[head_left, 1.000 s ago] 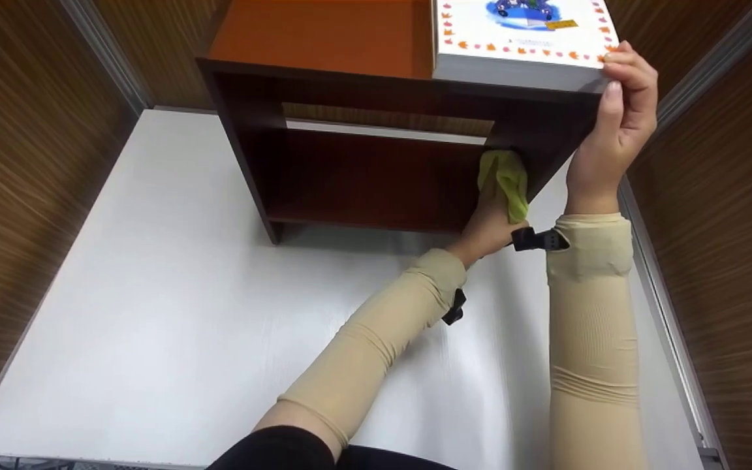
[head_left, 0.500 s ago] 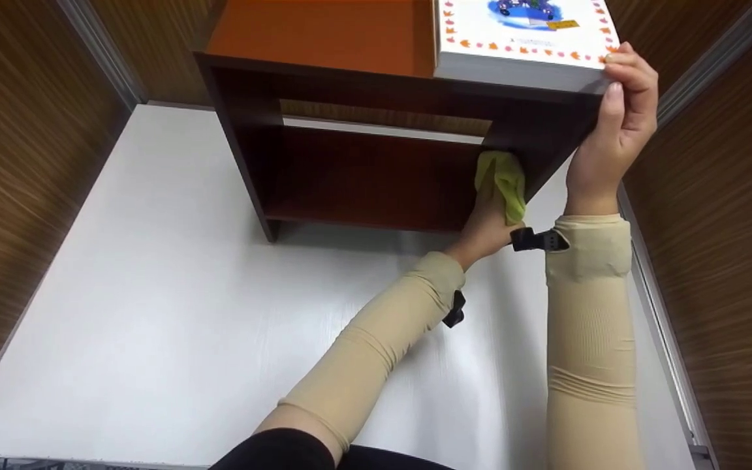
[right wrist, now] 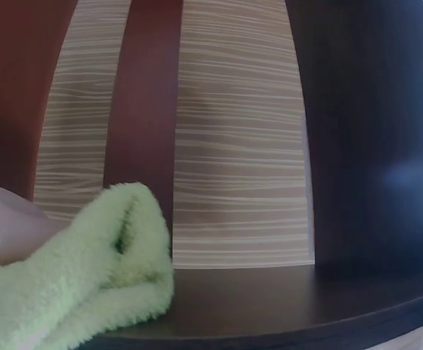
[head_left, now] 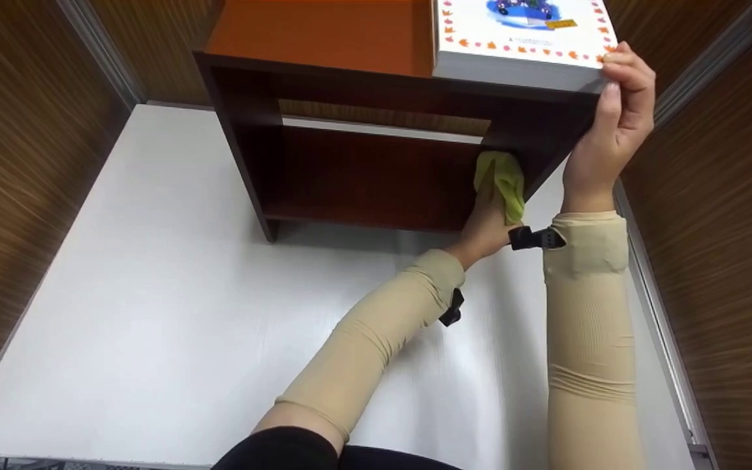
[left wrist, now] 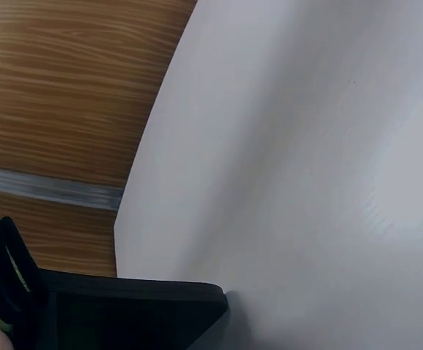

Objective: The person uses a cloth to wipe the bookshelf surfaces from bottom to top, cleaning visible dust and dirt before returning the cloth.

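A dark brown shelf unit (head_left: 317, 36) with an orange-brown top stands on the white table. My left hand (head_left: 484, 225) reaches across into its lower opening and grips a yellow-green cloth (head_left: 510, 179) against the inside of the right side panel. The right wrist view shows that fluffy cloth (right wrist: 102, 273) folded and close up. Higher up, my right hand (head_left: 617, 124) holds the unit's upper right corner, thumb at the front, fingertips touching the corner of a thick white picture book (head_left: 526, 49), or a stack of them, on top. The cloth hides part of the left fingers.
Wood-patterned walls (head_left: 728, 215) close in the white table (head_left: 154, 339) on the left, right and back. The unit's lower shelf board (head_left: 363, 179) lies left of the cloth. A dark slab-like shape (left wrist: 131, 306) fills the bottom of the left wrist view.
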`<action>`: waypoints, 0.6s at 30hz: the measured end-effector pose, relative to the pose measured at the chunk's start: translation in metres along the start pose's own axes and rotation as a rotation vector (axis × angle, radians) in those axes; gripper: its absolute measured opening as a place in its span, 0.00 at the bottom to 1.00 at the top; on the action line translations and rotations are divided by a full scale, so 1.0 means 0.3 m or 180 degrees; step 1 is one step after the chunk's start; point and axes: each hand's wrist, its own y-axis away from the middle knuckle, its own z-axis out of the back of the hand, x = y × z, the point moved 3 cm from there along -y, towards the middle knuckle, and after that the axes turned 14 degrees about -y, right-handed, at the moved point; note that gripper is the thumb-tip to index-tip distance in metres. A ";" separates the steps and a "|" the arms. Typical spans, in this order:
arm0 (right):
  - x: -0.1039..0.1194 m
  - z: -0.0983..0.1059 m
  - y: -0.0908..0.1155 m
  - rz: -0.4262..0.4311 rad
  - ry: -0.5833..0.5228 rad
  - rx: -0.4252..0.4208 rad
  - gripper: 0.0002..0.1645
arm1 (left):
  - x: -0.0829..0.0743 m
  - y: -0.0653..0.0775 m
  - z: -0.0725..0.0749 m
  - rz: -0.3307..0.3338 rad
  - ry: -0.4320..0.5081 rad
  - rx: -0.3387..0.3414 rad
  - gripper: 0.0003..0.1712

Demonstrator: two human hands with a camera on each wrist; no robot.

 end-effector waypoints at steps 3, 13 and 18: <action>-0.001 0.004 0.011 0.0041 -0.0015 -0.0082 0.15 | -0.018 0.008 0.014 0.0015 -0.0106 0.0124 0.59; -0.008 -0.009 0.008 0.0018 0.0064 0.0003 0.17 | -0.154 -0.108 0.195 -0.0022 0.0070 0.0032 0.61; -0.012 -0.004 0.009 -0.0013 0.0096 0.0069 0.18 | -0.205 -0.160 0.275 -0.0439 0.0261 -0.0132 0.55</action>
